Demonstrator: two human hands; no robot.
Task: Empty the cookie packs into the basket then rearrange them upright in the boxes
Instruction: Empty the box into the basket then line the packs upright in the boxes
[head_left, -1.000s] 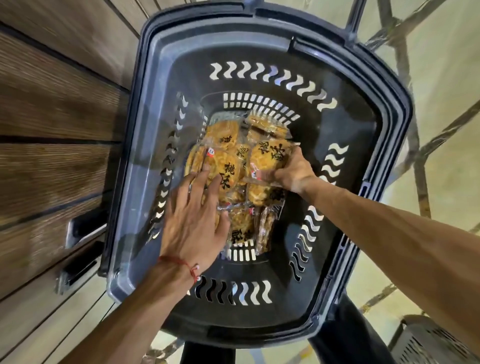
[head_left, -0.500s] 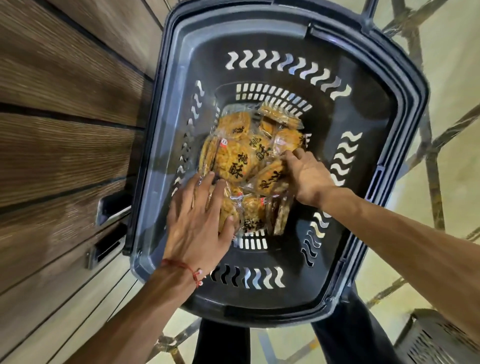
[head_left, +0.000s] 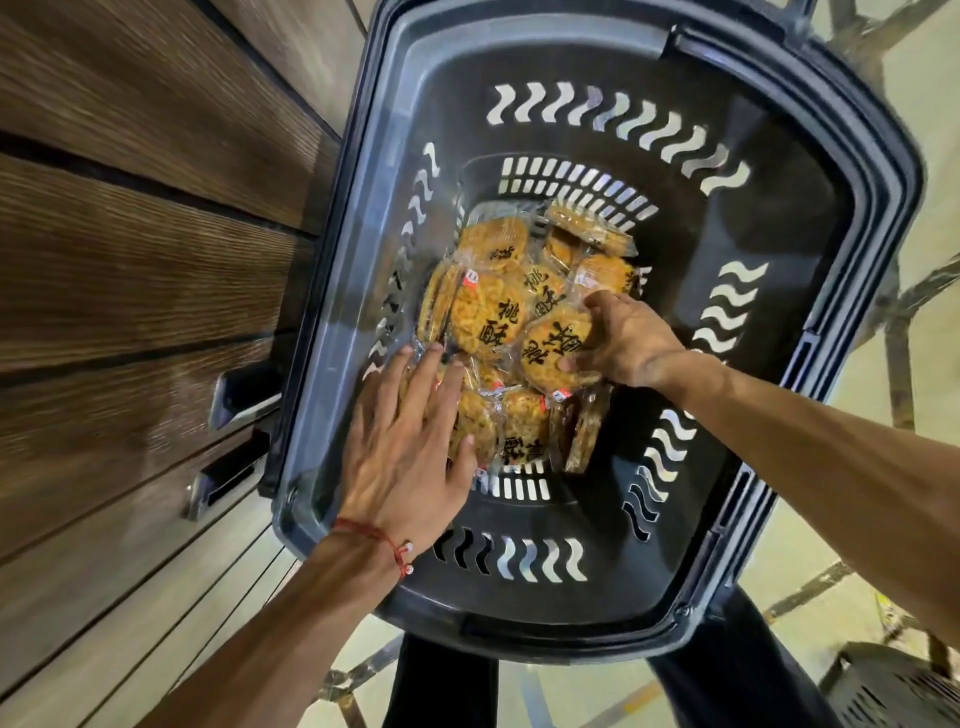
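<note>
HANDS IN THE BASKET: Both of our hands work inside the dark plastic shopping basket (head_left: 810, 234), where the clear-wrapped cookie packs (head_left: 493, 312) lie heaped on the slotted floor. Most lie flat; a few stand on edge at the heap's 5 o'clock.

Our right hand (head_left: 623, 343), reaching in from 3 o'clock, pinches one round pack (head_left: 550, 353) on the heap's right side, thumb at its lower edge and fingers curled over its top. Our left hand (head_left: 410, 447), a red string bracelet (head_left: 374, 535) at the wrist, comes in from 7 o'clock. Its fingers are straight and spread, pressing flat on the packs at the heap's 8 o'clock edge and grasping nothing.

Wood-grain drawer fronts (head_left: 130, 260) with metal handles (head_left: 244, 395) run along the basket's 9 o'clock side, and a perforated crate (head_left: 898, 686) shows beyond its 5 o'clock corner. No boxes are in view.

We judge the emptying done and the gathering under way. To do it well, we should press lightly with the left palm so the brittle cookies do not crack. We should also lift the pinched pack by its body rather than its slippery wrapper seam, and stack packs face to face, all turned one way, ready to go into a box on edge.
</note>
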